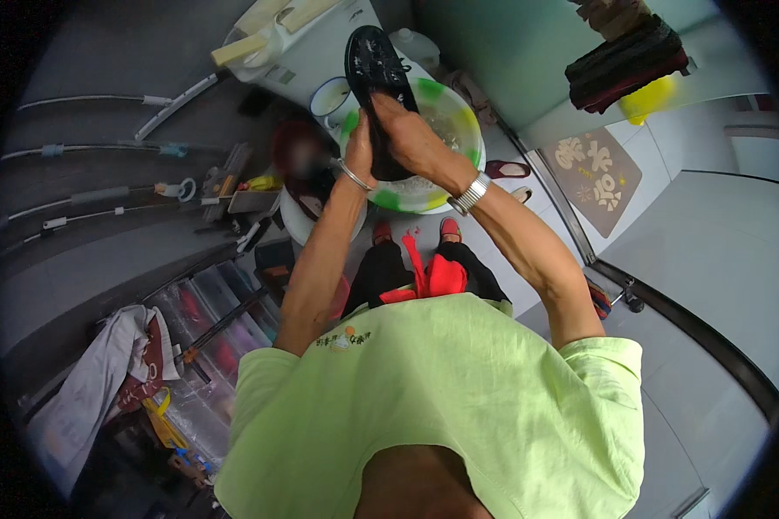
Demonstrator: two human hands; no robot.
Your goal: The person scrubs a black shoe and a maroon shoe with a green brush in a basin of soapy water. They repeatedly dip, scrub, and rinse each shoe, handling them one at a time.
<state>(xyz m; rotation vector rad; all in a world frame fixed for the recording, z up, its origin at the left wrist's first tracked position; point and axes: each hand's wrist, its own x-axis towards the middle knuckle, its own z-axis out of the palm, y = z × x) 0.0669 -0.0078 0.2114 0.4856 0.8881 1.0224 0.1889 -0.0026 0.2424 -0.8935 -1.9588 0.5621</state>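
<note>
A black shoe with whitish foam or suds on its upper is held up over a basin, toe pointing away from me. My left hand grips its left side near the heel. Over the shoe's opening lies my right hand, its fingers partly hidden, some seemingly inside. Below is a round green, yellow and white basin holding what looks like sudsy water. An enamel mug with a blue rim stands just left of the shoe.
A white surface with a translucent jug lies beyond. Left of the basin is a white bucket with dark red shoes. Dark red flats sit on the floor at right, near a glass door track and a brown mat.
</note>
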